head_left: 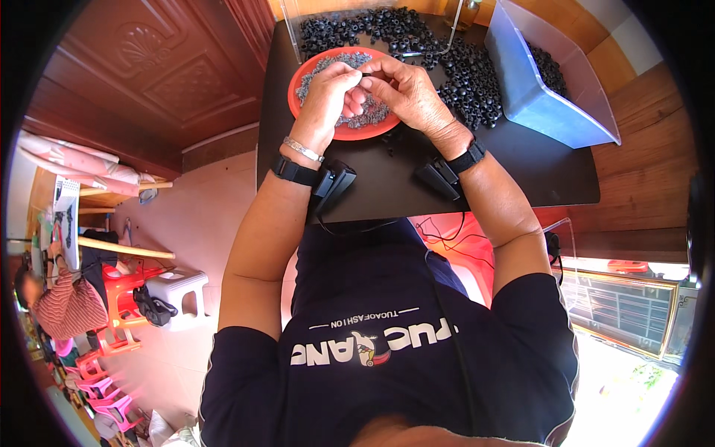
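Pink floor tiles and a wooden door sit beside a small black table [521, 179]. Near the table's front edge, both wrists wear black bands. Just past them, the left hand [328, 97] and right hand [406, 89] meet over a red plate [298, 93] of small grey bits, fingertips pinching one small black ring [365, 75] between them. Farther back lies a heap of black rings [469, 82], with a blue bin [521, 82] beside it.

Black rings [469, 74], red plate [298, 89], blue bin [521, 89], black table [521, 171].
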`<state>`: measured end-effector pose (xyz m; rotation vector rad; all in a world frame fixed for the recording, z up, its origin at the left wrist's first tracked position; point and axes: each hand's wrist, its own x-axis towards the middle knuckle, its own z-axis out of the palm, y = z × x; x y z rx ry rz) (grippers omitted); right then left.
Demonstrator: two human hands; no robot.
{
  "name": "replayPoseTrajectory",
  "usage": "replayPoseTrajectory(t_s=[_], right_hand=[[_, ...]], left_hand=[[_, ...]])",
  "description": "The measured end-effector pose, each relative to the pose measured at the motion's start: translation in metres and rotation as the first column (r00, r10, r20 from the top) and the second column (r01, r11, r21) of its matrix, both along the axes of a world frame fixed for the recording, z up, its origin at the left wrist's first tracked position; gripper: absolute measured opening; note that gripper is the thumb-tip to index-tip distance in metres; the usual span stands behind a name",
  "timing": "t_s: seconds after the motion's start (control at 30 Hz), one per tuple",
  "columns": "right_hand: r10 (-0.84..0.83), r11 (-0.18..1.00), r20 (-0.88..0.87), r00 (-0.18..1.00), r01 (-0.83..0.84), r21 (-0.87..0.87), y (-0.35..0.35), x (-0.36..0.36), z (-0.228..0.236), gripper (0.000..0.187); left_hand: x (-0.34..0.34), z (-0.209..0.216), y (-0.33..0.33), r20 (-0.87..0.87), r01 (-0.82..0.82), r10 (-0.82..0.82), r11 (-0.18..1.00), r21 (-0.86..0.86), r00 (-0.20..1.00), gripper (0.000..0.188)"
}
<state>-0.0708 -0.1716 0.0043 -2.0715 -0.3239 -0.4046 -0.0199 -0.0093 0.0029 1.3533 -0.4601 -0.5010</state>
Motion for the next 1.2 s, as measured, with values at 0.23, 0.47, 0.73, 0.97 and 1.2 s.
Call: replayPoseTrajectory(t_s=[0.23,0.47,0.73,0.97,1.2], right_hand=[[-0.008,1.0,-0.013,1.0,0.008,-0.022,-0.001,0.0,0.001,0.02],[-0.01,0.999,-0.016,1.0,0.009,-0.033,-0.001,0.001,0.0,0.02],[-0.035,0.999,0.0,0.999,0.035,-0.013,-0.001,0.001,-0.002,0.019],[-0.013,1.0,0.059,0.998,0.013,-0.013,-0.003,0.004,-0.006,0.019],[-0.007,1.0,-0.037,0.999,0.007,-0.014,-0.006,0.007,-0.01,0.02]], left_hand=[[0.001,0.0,0.0,0.02,0.009,-0.009,1.0,0.013,1.0,0.018],[0.001,0.0,0.0,0.009,0.008,-0.008,1.0,0.01,1.0,0.019],[-0.003,0.004,0.0,0.014,0.008,-0.008,1.0,-0.001,1.0,0.018],[-0.002,0.002,-0.001,0.061,0.009,-0.009,1.0,0.0,0.998,0.017],[0.005,-0.015,-0.008,-0.038,-0.034,0.033,0.999,-0.031,0.999,0.015]])
